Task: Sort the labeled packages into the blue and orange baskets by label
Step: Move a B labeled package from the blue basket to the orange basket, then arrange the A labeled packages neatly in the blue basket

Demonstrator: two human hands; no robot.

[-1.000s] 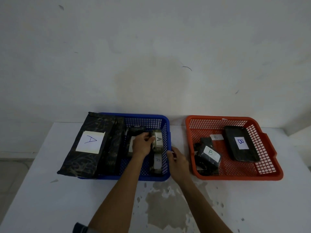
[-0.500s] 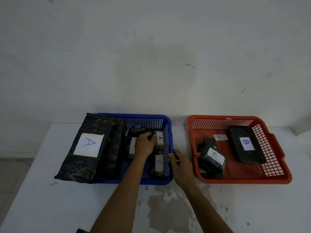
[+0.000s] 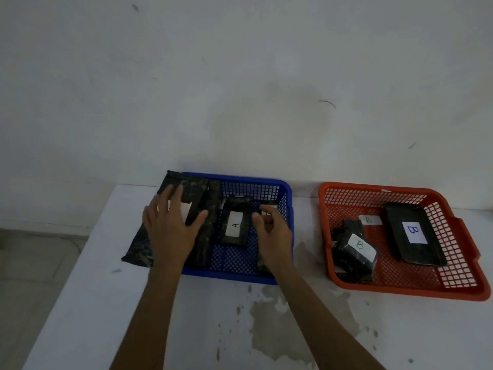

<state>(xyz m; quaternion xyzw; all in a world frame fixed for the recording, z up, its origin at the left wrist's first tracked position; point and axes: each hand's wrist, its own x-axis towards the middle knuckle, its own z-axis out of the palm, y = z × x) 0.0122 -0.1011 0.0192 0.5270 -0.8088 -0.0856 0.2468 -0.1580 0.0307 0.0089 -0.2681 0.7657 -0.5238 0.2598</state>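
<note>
Both hands have shifted since half a second ago: the left hand [image 3: 170, 231], which was reaching into the middle of the blue basket [image 3: 286, 190], now lies spread and open over the large flat package [image 3: 198, 188] at the basket's left end, covering most of its white label. The right hand [image 3: 272, 233], which rested outside the basket's right wall, is now inside it at the right, fingers loosely curled over a small package [image 3: 270, 208]; whether it actually grips that package I cannot tell.

Between the hands a medium package marked A [image 3: 234, 224] lies flat on the basket floor. To the right, well apart, the orange basket [image 3: 458, 225] holds a flat dark package marked B [image 3: 412, 233], a bundled package marked B [image 3: 354, 252] at its near left, and a small B label [image 3: 369, 219] behind that. No package lies loose on the table [image 3: 400, 329], so the sort looks close to done.

The packages appear wrapped in dark, glossy film, probably light and a little slippery. The large one overhangs the basket's left rim and looks floppy; it is best pressed flat or taken by its long edges. The small ones would suit a pinch across their short sides.
</note>
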